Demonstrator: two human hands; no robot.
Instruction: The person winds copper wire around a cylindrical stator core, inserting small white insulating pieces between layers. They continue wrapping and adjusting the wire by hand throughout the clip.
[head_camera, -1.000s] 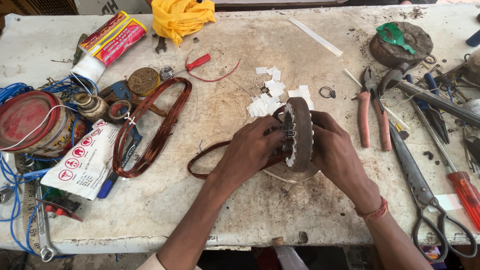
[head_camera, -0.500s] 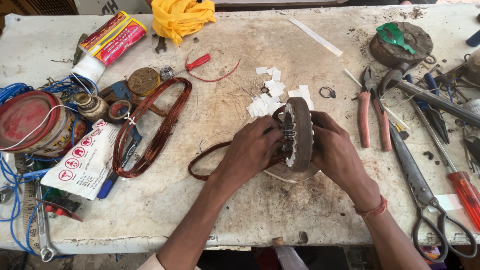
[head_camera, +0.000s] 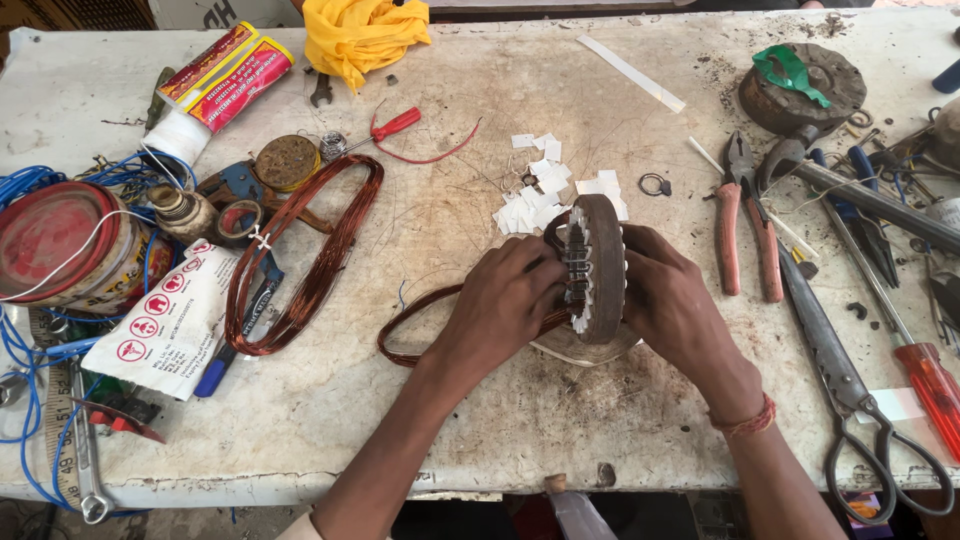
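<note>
at the near middle of a worn workbench (head_camera: 300, 440), a person's two bare hands clasp a round motor stator (head_camera: 597, 268) stood on its edge over a pale disc (head_camera: 585, 350). the left hand (head_camera: 505, 300) presses its fingertips into the slotted face, where a copper wire coil (head_camera: 440, 320) trails out flat toward the left; the right hand (head_camera: 680, 300) is cupped against the stator's far side, fingers wrapped on the rim. compared with the frames half a second and a second ago, little has shifted: the stator stays upright in the same spot, and only the left hand's fingers have crept slightly inward on the slots, which suggests the winding is being seated slowly rather than finished.

along the right edge lie long shears (head_camera: 850, 400), a red-handled screwdriver (head_camera: 925, 375) and, further back, red-handled pliers (head_camera: 745, 215). just behind the stator sits a scatter of white paper slips (head_camera: 540, 195). to the left, a larger loop of copper wire (head_camera: 305, 255) rests beside a printed white packet (head_camera: 165, 320), with a red tin lid (head_camera: 55, 225) and blue wires (head_camera: 20, 330) at the left edge.

toward the far edge are a small red screwdriver (head_camera: 395, 125), a red and yellow tube (head_camera: 215, 85), a bunched yellow cloth (head_camera: 360, 35) and, at the far right corner, a rusty round part (head_camera: 805, 90) topped with green tape.
</note>
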